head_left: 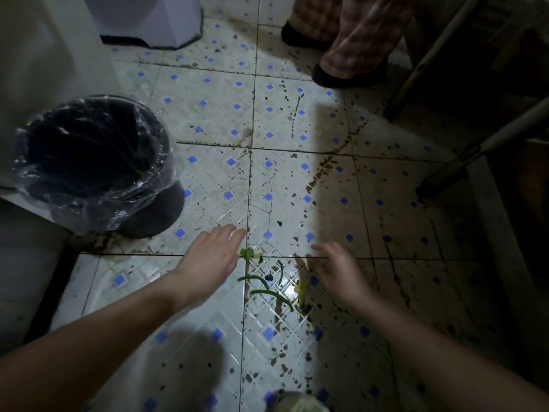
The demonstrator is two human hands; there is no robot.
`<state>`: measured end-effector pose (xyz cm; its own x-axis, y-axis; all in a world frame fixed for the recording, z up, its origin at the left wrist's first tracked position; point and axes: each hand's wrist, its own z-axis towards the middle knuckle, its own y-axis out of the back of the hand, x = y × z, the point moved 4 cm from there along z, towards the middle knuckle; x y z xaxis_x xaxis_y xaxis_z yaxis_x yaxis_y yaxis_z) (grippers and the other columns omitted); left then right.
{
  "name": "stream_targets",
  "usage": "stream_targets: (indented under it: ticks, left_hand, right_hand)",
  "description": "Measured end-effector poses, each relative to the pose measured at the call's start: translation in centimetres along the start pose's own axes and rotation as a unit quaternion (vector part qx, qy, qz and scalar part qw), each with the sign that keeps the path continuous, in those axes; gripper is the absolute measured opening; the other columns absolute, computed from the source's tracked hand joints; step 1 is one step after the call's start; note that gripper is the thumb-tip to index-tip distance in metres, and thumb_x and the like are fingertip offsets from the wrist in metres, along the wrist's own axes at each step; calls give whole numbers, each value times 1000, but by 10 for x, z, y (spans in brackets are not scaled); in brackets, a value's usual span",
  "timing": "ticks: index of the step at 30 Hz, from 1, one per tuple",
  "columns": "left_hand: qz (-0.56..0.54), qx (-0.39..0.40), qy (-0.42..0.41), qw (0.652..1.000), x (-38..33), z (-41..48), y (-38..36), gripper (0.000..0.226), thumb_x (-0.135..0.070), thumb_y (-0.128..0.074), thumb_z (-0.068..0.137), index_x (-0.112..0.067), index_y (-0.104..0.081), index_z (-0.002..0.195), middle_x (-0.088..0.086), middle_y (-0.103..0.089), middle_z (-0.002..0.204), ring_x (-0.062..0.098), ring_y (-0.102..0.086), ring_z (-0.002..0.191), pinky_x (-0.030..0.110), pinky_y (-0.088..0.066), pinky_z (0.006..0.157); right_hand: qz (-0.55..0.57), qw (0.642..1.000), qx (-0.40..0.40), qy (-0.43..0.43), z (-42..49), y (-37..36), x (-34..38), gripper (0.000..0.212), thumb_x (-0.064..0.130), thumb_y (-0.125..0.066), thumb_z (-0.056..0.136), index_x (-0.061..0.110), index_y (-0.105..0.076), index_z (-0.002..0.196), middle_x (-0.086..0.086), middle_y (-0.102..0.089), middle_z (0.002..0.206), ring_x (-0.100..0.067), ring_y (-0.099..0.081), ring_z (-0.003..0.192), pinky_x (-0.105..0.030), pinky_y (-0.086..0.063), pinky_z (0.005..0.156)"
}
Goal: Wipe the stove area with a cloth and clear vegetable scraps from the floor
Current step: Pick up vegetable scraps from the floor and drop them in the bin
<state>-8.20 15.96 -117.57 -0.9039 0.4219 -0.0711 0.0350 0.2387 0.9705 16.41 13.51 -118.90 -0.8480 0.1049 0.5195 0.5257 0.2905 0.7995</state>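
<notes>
Green vegetable scraps on tiled floor between both hands: left hand and right hand fingers loosely spread, holding nothing; lined bin far left

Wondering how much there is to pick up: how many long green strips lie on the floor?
3. One curved strip between left hand and right hand, a longer strip nearer the person, a thin strip beside them. Shadow may hide more.
</notes>
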Motion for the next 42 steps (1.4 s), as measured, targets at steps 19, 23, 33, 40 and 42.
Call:
stream_targets:
  ticks: [19, 23, 33, 40, 42]
  left_hand:
    - [11, 92, -62, 994, -16, 12, -72, 77, -44, -50, 94, -14, -8, 151, 7, -13, 159, 23, -21, 144, 39, -26, 115]
    - [22, 52, -85, 995, -17, 10, -68, 83, -42, -74, 78, -8, -37, 144, 13, -44, 146, 28, -49, 129, 39, -45, 102]
    - [-5, 1, -98, 995, -16, 14, -61, 83, -44, -91, 46, -9, -67, 117, 16, -68, 114, 27, -70, 95, 35, -58, 73]
    - [-92, -16, -110, 989, -18, 20, -60, 67, -26, -88, 61, -5, -63, 120, 13, -67, 103, 23, -67, 87, 29, -56, 73]
    - [-116, -17, -119, 986, -20, 22, -60, 64, -23, -84, 67, -3, -60, 122, 13, -65, 101, 22, -64, 85, 28, -54, 74]
  right_hand:
    - [-62, 990, 91, 84, -23, -58, -11, 53, 0, -59, 82, 20, -50, 130, 2, -46, 126, -15, -45, 113, -29, -44, 95]
    - [-64, 991, 93, 76, -18, -61, -13, 37, 5, -58, 86, 18, -56, 121, 3, -50, 119, -14, -46, 108, -28, -45, 94]
    - [21, 994, 100, 39, -19, -61, -26, 23, 6, -48, 93, 14, -59, 111, 4, -51, 110, -11, -51, 97, -26, -48, 83]
    - [53, 995, 75, 31, -23, -60, -27, 12, 13, -54, 91, 22, -56, 98, 9, -50, 100, -2, -50, 90, -20, -47, 76]
    - [46, 994, 89, 32, -24, -65, -24, 17, 12, -58, 89, 28, -51, 92, 15, -46, 97, 1, -48, 87, -15, -42, 73]
